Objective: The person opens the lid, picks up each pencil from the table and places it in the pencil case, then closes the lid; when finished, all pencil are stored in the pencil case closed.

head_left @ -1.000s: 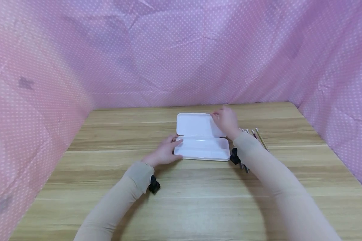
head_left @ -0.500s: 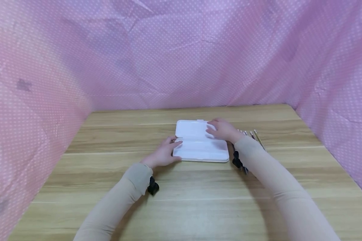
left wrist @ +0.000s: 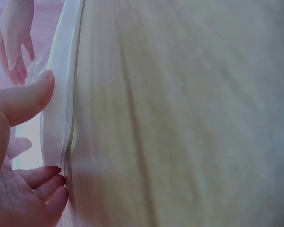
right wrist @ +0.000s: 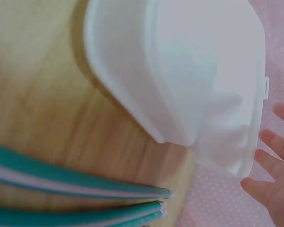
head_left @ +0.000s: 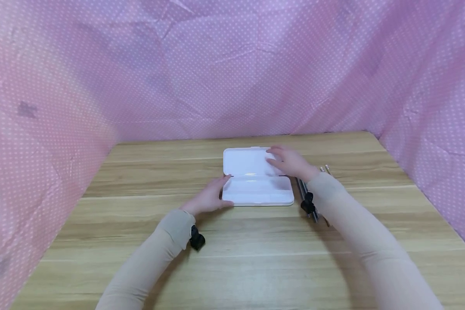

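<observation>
A white plastic pencil case [head_left: 257, 197] lies on the table with its lid [head_left: 243, 162] folded back behind it; nothing shows inside. My left hand [head_left: 208, 196] grips its left end, thumb at the front corner and fingers at the back. In the left wrist view the thumb presses along the case's wall [left wrist: 57, 118], while curled fingertips meet the end. Over the lid's right part is my right hand [head_left: 291, 164], fingers spread. Seen from the right wrist, those fingers [right wrist: 273, 165] are loosely extended, fingertips right at the edge of the lid [right wrist: 229, 125].
Several pencils [head_left: 303, 189] with white-tipped ends lie right of the case, partly hidden under the right forearm. Close up, they are teal with pale stripes [right wrist: 80, 178]. Pink dotted cloth [head_left: 232, 73] hangs behind and on both sides of the wooden table [head_left: 232, 267].
The lid tipped forward, then leaned back again. My right hand opened from a pinch at the lid's top edge to spread fingers. My left fingers slid toward the case's back corner.
</observation>
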Available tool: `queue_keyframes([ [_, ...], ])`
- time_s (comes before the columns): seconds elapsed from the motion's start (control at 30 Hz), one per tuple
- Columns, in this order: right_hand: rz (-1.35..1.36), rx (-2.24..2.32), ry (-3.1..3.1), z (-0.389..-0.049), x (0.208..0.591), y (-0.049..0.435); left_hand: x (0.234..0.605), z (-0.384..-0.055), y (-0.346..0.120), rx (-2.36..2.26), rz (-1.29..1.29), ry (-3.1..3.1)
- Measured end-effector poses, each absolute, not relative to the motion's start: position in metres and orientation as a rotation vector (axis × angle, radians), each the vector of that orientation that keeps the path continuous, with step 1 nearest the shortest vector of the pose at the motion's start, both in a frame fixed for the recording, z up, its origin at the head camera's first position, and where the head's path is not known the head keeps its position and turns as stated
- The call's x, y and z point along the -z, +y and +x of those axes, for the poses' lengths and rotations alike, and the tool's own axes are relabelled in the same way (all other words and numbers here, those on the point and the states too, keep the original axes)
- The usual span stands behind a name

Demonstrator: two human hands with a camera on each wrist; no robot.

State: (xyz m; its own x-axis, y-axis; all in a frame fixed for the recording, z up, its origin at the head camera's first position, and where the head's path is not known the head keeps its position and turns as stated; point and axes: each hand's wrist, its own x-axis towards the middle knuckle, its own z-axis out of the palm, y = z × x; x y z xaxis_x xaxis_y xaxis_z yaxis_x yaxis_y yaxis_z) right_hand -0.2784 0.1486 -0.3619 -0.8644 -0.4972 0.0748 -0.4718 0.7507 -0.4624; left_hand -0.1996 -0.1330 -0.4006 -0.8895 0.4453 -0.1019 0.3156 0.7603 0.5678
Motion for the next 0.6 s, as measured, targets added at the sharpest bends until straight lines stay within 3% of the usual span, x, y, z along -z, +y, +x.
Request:
queue_keyframes([
  [0.6, -0.744, 1.105, 2.769, -0.248, 0.342, 0.203, 0.412, -0.208, -0.149, -1.025, 0.544, 2.592],
])
